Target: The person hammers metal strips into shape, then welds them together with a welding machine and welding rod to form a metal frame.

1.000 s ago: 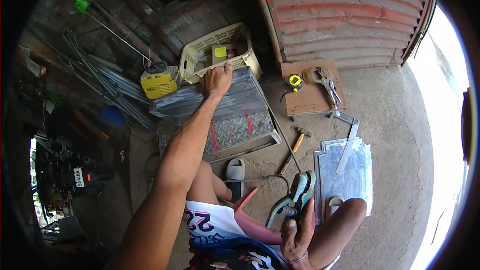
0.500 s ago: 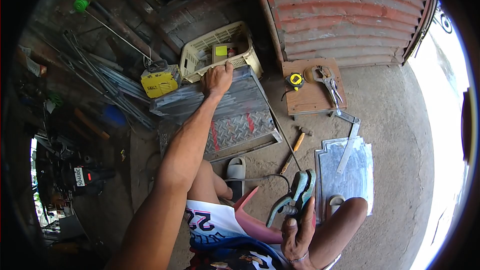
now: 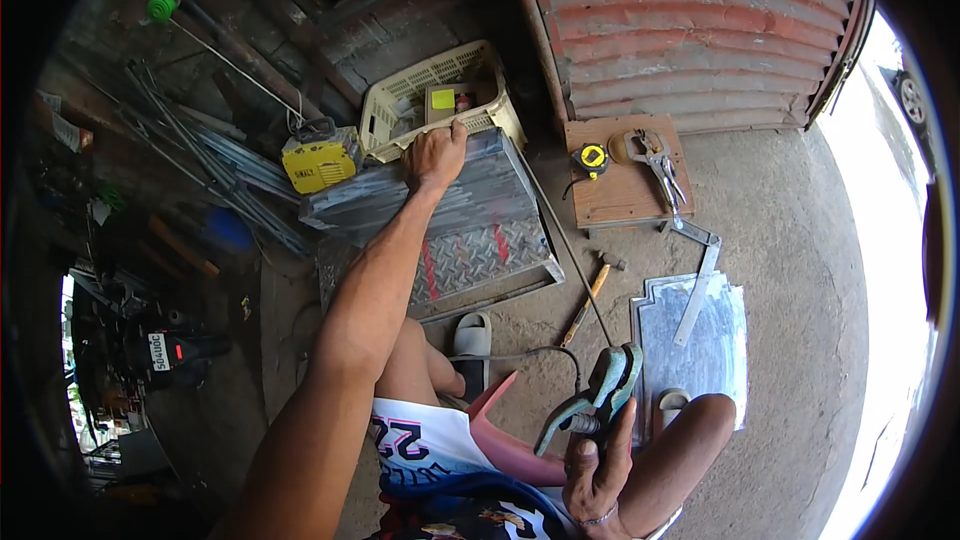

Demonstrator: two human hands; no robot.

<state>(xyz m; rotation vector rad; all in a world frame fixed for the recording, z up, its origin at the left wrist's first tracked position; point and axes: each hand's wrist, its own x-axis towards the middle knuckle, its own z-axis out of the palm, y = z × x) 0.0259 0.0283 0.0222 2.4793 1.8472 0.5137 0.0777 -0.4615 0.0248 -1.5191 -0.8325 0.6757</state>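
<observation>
Your left hand (image 3: 433, 157) reaches forward, fingers curled over the top edge of the grey ribbed metal panel (image 3: 475, 195), which leans just in front of the cream plastic basket (image 3: 395, 115) and beside the yellow box-shaped machine (image 3: 318, 164). Your right hand (image 3: 597, 465) sits low near your knee, fist wrapped around the handle of the teal clamp-shaped tool (image 3: 603, 388), its jaws pointing up. Behind the tool, the flat silver metal plate (image 3: 705, 355) lies on the concrete floor (image 3: 790, 240), and the orange-handled hammer (image 3: 596, 285) lies near it.
</observation>
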